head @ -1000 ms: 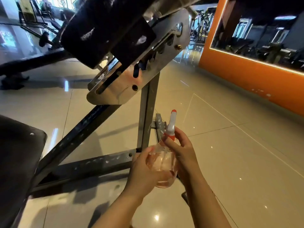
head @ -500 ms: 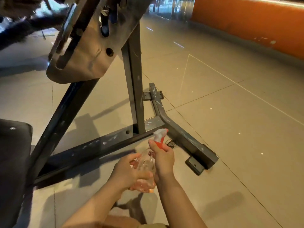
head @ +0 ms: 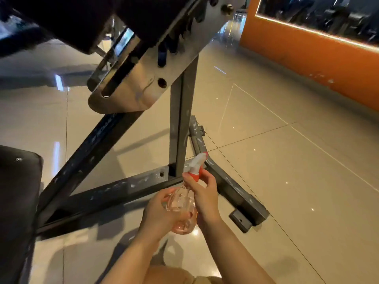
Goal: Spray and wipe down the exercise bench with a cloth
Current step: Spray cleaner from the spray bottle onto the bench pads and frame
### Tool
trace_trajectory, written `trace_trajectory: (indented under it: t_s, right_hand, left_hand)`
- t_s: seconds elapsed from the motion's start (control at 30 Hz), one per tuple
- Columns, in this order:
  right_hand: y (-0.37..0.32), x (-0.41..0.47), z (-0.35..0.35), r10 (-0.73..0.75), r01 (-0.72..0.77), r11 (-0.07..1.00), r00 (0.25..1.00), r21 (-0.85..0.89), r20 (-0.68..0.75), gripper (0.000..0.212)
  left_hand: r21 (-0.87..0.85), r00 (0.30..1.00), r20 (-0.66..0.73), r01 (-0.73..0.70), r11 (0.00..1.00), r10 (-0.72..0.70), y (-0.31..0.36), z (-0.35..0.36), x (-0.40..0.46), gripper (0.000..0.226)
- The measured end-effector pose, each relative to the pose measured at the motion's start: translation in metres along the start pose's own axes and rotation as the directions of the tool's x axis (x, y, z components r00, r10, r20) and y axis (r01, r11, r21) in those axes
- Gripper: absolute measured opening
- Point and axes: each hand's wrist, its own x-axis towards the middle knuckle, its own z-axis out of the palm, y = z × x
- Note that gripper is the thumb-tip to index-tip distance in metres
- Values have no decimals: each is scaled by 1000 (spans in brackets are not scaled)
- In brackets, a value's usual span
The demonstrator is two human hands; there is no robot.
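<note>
Left hand (head: 159,215) cups the clear spray bottle (head: 182,203) body, right hand (head: 203,193) grips its neck, near the bench frame (head: 178,128).

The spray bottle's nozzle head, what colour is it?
White with red-orange trim on the spray bottle, seen in the head view.

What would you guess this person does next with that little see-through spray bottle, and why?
Probably tighten the head, then lift the bottle toward the bench. The left hand cradles the clear pinkish spray bottle by its round body, while the right hand pinches the orange collar under the white nozzle, as if twisting it. The black padded bench sits above, and no cloth is in view.
</note>
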Motion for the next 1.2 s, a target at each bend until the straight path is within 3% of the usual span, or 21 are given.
trace_trajectory:
  t_s: [0.1, 0.17, 0.23, 0.33, 0.43, 0.57, 0.7, 0.87, 0.97, 1.1, 1.2]
  right_hand:
    - [-30, -32, 20, -54, 61, 991, 997, -121, 61, 59]
    - [-51, -60, 35, -39, 61, 981, 992, -185, 118, 55]
    - [-78, -88, 52, 24, 17, 968, 987, -252, 161, 55]
    - [-115, -126, 75, 179, -84, 937, 949, -339, 259, 71]
    - [-145, -172, 83, 262, -103, 883, 918, -458, 298, 70]
    - [-196, -225, 95, 263, -82, 853, 921, -516, 288, 66]
    - [-271, -264, 111, 230, -19, 849, 913, -528, 336, 65]
    - [-374, -297, 132, 172, 49, 863, 908, -503, 383, 80]
    - [-426, -309, 141, 147, 108, 848, 892, -519, 427, 69]
    - [-479, -316, 147, 43, 179, 848, 914, -498, 402, 62]
    - [-503, -306, 144, -21, 195, 847, 942, -495, 335, 50]
  left_hand:
    - [-52, 1000, -8, 22, 998, -22, 14, -28, -25, 59]
    - [-88, 997, -39, 66, 994, -70, 30, -51, -54, 73]
    - [-160, 993, -81, 69, 985, -83, 47, -76, -89, 83]
    - [-225, 992, -71, 90, 970, -109, 70, -107, -140, 79]
    - [-263, 980, -95, 142, 954, -172, 88, -127, -190, 83]
    - [-304, 969, -103, 185, 935, -225, 114, -146, -243, 90]
    - [-364, 961, -115, 195, 911, -252, 181, -160, -291, 105]
    - [-337, 952, -211, 142, 931, -221, 285, -170, -348, 71]
    - [-285, 944, -264, 120, 951, -199, 334, -176, -369, 65]
    - [-181, 957, -253, 96, 979, -141, 389, -193, -378, 81]
    - [-106, 975, -220, 8, 994, -31, 419, -195, -371, 62]
